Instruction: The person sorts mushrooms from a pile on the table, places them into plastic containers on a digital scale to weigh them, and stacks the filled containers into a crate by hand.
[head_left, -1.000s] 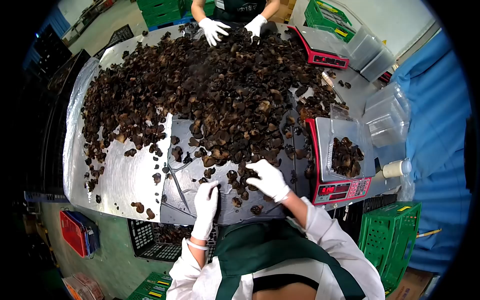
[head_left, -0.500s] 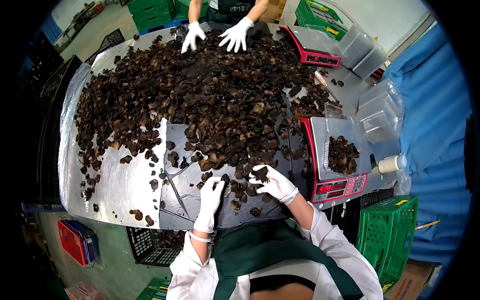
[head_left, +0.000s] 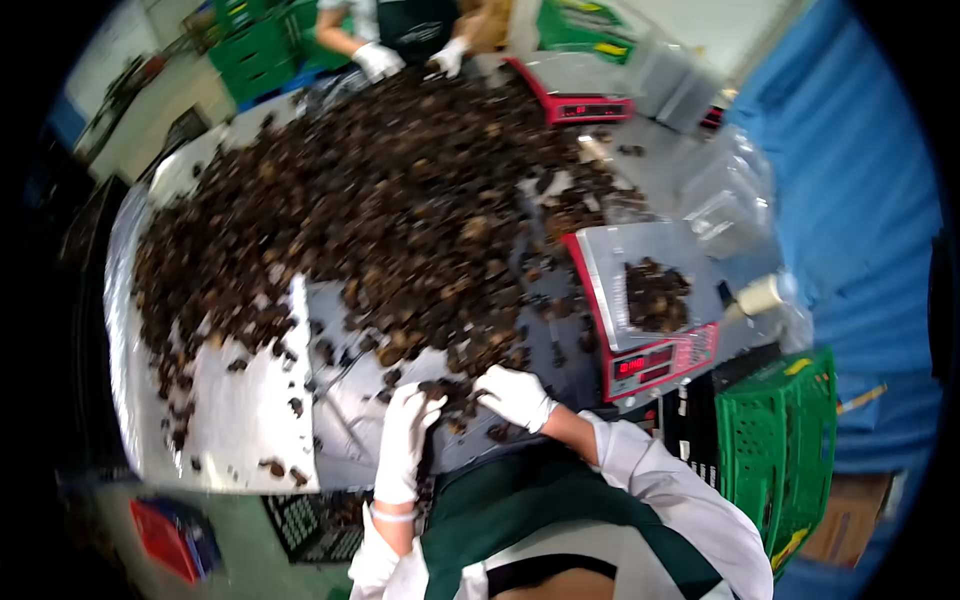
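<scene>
My left hand [head_left: 405, 432], white-gloved, is at the front of the table with its fingers closed on a dark piece of wood ear mushroom [head_left: 434, 388]. Beside it on the right, my gloved right hand [head_left: 516, 398] has its fingers drawn together at a small cluster of wood ear pieces [head_left: 460, 400]. Motion blur softens the fingertips there, and the piece in that hand is partly hidden. Beyond both hands spreads a large heap of brown-black wood ear mushrooms [head_left: 400, 190].
To the right, a red scale [head_left: 648, 370] bears a clear tray with wood ears [head_left: 656, 295]. A second scale [head_left: 590, 108] stands farther back by clear containers [head_left: 725, 215]. Opposite, another person's gloved hands [head_left: 378, 62] reach the heap. Green crates [head_left: 775, 450] stand at lower right.
The view has shifted and blurred. My hands have come closer together, the right one lowering to the pieces in front. The other person's hands have drawn back toward the far edge.
</scene>
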